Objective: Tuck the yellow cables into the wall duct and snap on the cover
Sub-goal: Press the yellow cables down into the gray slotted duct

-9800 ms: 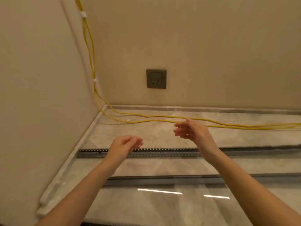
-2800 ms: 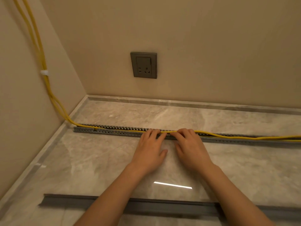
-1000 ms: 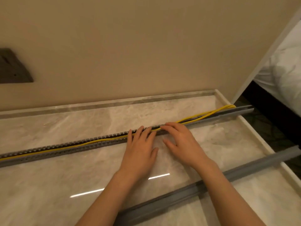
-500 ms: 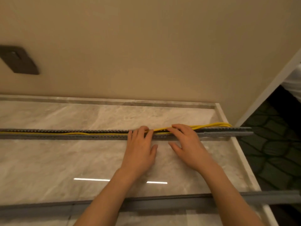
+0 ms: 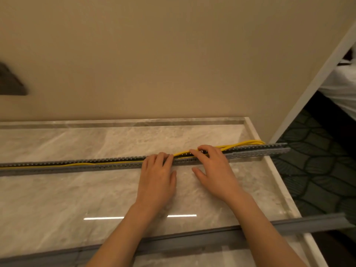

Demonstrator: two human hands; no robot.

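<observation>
Flat, fingers straight, my left hand [image 5: 156, 180] and right hand [image 5: 213, 170] press the yellow cables [image 5: 237, 145] into the duct [image 5: 77, 167], whose length runs left-right; the cover [image 5: 192, 241] lies parallel to the duct, nearer me.

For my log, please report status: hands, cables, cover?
Both open: left hand, right hand pressing yellow cables into slotted duct. Cables seated leftward, bulging out at right end. Nearside, grey cover loose, unfitted. Nothing blocking.

Location: a bedroom interior. Indicators: white bedding [image 5: 342, 89] beyond the right end of a polished marble ledge [image 5: 77, 189], dark leaf-patterned carpet [image 5: 317, 170] below, a plain beige wall [image 5: 173, 64] behind, and a grey socket plate [image 5: 9, 83] at left.
</observation>
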